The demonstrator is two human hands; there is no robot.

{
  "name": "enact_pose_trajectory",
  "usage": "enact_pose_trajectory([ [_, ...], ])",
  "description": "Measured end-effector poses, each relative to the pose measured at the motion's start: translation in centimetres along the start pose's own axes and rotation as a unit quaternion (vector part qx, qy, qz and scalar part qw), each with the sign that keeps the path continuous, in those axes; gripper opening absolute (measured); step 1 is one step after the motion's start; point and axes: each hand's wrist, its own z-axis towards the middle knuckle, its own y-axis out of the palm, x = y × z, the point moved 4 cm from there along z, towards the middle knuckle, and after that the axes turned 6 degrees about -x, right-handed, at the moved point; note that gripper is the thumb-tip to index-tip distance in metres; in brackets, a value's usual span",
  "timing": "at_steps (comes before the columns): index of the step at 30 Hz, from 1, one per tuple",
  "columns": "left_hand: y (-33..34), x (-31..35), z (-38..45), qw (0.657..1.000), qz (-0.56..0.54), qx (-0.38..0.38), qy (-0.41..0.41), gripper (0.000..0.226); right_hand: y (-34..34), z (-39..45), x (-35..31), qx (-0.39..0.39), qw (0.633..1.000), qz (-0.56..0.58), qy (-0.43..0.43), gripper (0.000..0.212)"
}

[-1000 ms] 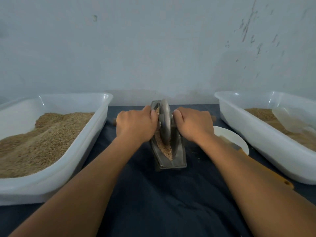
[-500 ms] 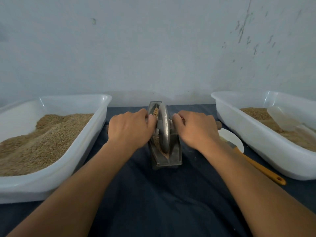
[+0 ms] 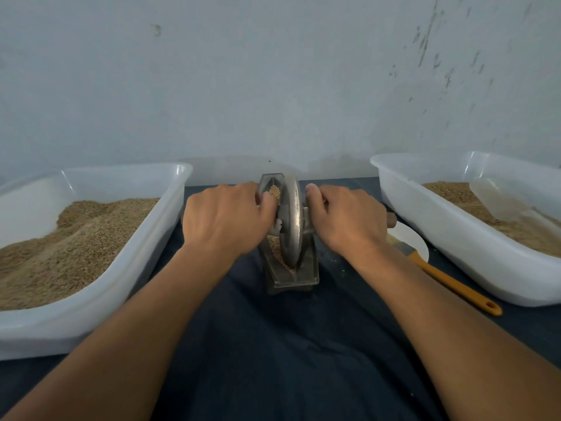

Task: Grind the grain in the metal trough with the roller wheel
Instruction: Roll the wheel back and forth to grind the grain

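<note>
Between the clenched fingers, roller wheel sits in metal trough; left hand, right hand grasp its axle. Press evenly, keep wheel upright over grain.

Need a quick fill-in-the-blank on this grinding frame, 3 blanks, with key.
1. The roller wheel stands upright in the metal ____, between the left hand and the right hand.
2. The brush beside the right tub has an ____ handle.
3. The clear scoop lies in the tub on the person's ____ side.

Missing words: trough; orange; right
</note>
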Motion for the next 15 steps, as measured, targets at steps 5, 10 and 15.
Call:
enact_pose_trajectory([
  [5,0.8,-0.3,0.1,0.998,-0.005,-0.062,0.002,0.052,0.5,0.3,-0.1,-0.033,0.999,-0.012,-0.031,0.054],
  [10,1.5,-0.2,0.2,0.997,0.010,-0.068,0.025,0.050,0.9,0.3,0.1,-0.018,0.997,-0.013,-0.076,0.049],
  [15,2.5,-0.1,0.3,0.996,0.020,-0.051,0.069,0.044,2.0,0.7,0.4,-0.021,0.996,-0.006,-0.092,0.046],
])
